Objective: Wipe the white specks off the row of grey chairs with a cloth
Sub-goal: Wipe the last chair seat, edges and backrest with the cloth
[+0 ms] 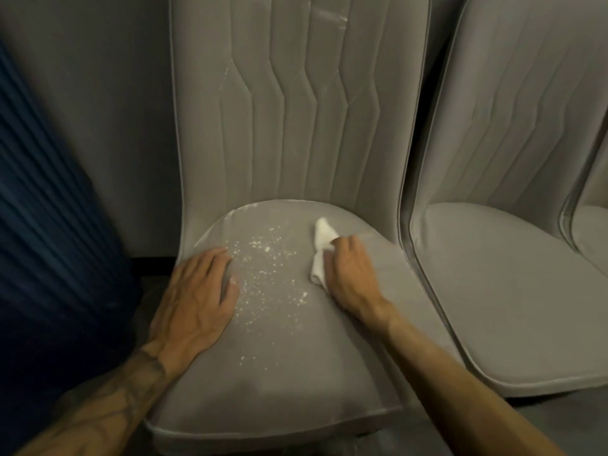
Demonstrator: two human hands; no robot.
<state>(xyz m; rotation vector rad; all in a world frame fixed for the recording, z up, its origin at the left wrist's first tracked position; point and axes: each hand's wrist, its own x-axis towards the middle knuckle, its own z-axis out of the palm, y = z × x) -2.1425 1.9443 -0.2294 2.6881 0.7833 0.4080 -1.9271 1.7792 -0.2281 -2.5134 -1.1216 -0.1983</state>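
A grey padded chair (279,373) fills the middle of the view. White specks (263,274) lie scattered across the middle of its seat, and a few cling to the backrest. My right hand (352,274) grips a crumpled white cloth (320,248) and presses it on the seat just right of the specks. On the seat's left side, my left hand (200,297) rests flat with its fingers relaxed, touching the edge of the speckled patch.
A second grey chair (526,307) stands close on the right, its seat free of specks, and the edge of a third chair (592,232) shows at the far right. Dark blue ribbed fabric (49,225) hangs on the left. A grey wall is behind.
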